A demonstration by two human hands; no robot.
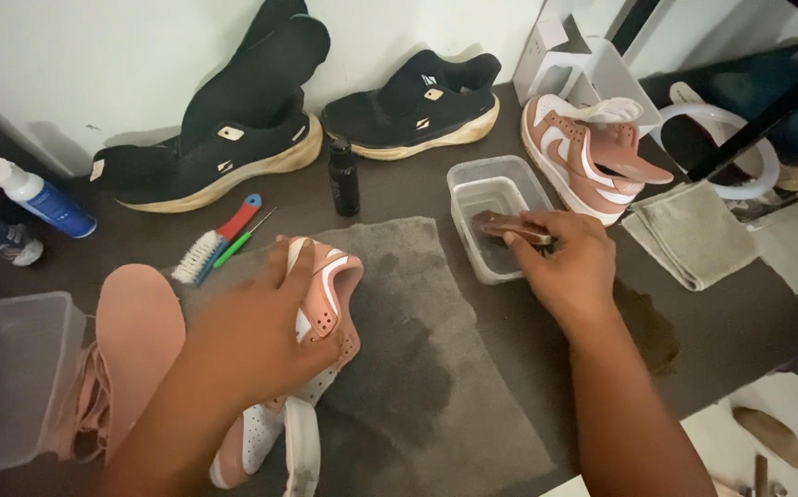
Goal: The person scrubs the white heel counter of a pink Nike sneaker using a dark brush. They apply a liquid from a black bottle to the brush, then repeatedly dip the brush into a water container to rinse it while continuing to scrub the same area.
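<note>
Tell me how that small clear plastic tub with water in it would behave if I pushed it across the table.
The small clear plastic tub looks thin-walled and light, so it would probably slide easily on the dark table. The water inside would likely slosh; a wet patch already shows nearby. It is low and wide, so tipping seems unlikely. The right hand dipping a brush steadies it somewhat.

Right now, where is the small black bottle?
In the head view the small black bottle stands upright near the back middle of the table, between the two black sneakers, just behind the grey towel and left of the clear water tub.
</note>
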